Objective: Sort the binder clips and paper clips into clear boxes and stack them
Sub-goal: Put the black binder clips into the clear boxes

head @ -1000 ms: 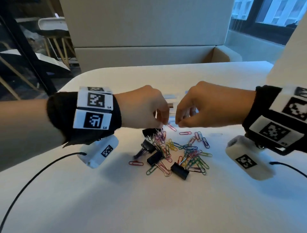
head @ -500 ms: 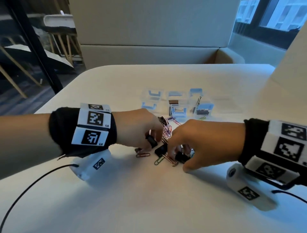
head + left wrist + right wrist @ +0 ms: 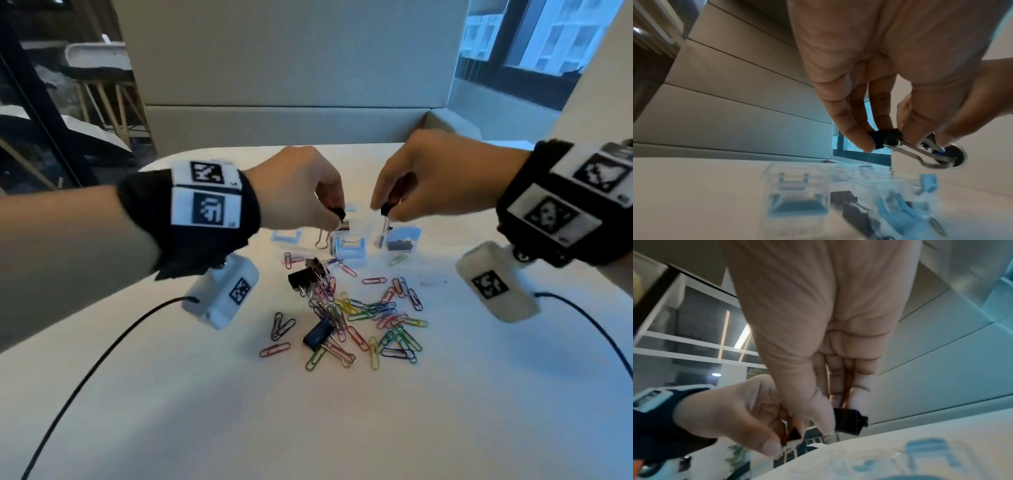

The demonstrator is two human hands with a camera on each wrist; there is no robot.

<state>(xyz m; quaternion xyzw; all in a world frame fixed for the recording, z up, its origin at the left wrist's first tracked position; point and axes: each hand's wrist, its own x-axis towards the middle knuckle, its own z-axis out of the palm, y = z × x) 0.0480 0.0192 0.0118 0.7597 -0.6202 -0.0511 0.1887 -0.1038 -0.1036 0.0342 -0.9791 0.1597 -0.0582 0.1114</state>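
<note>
My left hand (image 3: 334, 219) pinches a black binder clip (image 3: 338, 214) above the clear boxes; its wire handle hangs down. In the left wrist view the left hand (image 3: 885, 142) holds that binder clip (image 3: 887, 137) by its body over a clear box (image 3: 795, 199). A little to the right, my right hand (image 3: 385, 212) pinches a second black binder clip (image 3: 386, 208), seen at the right hand (image 3: 836, 421) as a black binder clip (image 3: 849, 421). Clear boxes with blue latches (image 3: 349, 246) stand below both hands. Coloured paper clips (image 3: 370, 315) lie scattered in front of them.
Two black binder clips lie among the pile, one (image 3: 303, 277) at its far left and one (image 3: 318, 334) nearer me. The right box (image 3: 404, 241) holds dark clips. A loose lid (image 3: 286, 236) lies left of the boxes. Cables trail from both wrists across the white table (image 3: 308, 428).
Both hands dipped into the pile, each took up a black binder clip, and lifted them away from me to above the clear boxes.
</note>
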